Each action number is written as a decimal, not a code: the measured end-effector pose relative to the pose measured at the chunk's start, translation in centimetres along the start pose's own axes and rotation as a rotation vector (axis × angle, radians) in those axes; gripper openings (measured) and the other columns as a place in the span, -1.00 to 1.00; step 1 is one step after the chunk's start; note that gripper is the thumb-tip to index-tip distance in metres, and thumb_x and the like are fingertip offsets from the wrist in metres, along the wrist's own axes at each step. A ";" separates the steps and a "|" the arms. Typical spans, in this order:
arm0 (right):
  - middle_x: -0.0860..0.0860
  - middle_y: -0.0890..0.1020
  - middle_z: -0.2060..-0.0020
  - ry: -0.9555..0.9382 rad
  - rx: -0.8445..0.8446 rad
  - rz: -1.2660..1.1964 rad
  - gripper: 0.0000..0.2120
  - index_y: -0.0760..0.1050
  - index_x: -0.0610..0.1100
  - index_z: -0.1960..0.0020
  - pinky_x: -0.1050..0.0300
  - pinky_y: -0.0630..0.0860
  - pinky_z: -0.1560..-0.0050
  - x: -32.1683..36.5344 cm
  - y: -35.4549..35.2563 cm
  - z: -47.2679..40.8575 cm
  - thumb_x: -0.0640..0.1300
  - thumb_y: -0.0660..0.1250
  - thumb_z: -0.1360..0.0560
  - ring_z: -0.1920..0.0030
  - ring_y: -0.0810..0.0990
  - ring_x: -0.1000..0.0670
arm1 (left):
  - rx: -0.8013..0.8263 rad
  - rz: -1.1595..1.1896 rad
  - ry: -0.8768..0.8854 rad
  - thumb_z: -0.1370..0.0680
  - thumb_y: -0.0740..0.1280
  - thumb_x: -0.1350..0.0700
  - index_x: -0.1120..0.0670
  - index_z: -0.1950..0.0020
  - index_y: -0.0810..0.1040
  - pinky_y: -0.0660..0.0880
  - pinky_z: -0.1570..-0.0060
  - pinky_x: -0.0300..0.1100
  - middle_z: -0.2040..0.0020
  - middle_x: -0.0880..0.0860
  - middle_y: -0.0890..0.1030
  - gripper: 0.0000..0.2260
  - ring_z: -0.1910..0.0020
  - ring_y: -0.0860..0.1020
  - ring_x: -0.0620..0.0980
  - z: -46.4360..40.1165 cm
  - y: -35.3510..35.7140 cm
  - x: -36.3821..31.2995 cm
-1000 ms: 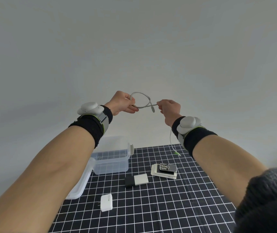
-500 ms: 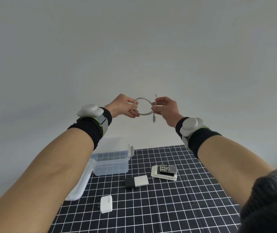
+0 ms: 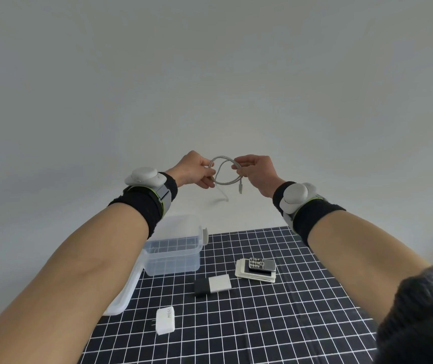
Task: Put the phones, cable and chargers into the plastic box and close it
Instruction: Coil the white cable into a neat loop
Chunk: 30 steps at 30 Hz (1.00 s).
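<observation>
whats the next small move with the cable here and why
Probably wind the last loose tail into the coil. Both the left hand and right hand pinch the cable in a loop in the air, one end hanging free, and the open plastic box stands below with nothing in it.

box lid (image 3: 120, 298) half behind left forearm, cable (image 3: 225, 172) tail blurred

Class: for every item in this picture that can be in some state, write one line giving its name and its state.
Plastic box: open, empty.
Lid: off, lying beside the box.
Cable: coiled, held in the air.
Left hand: gripping the cable.
Right hand: gripping the cable.
Phones: stacked on the mat.
</observation>
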State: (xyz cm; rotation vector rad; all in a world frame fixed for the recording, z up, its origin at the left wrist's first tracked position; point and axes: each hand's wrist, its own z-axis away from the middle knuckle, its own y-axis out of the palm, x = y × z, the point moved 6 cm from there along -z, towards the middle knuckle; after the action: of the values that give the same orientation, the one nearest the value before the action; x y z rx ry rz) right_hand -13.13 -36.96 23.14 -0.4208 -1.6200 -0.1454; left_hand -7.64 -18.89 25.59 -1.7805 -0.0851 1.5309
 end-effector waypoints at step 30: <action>-0.04 0.63 0.25 0.031 -0.046 -0.002 -0.80 0.64 -0.30 0.00 0.13 0.61 0.00 -0.2 -0.9 -0.5 -0.34 0.50 -0.38 0.24 0.59 -0.01 | -0.055 0.127 0.004 -0.41 0.51 0.30 0.26 0.06 0.70 0.65 0.09 -0.15 0.12 0.23 0.70 -0.87 0.16 0.69 0.12 -0.3 -1.2 -0.3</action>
State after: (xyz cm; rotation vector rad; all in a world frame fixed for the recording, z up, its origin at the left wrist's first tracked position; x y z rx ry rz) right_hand -13.01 -37.95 23.12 -0.4506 -1.5889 -0.1903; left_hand -6.99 -18.37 26.52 -1.8636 -0.0121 1.6284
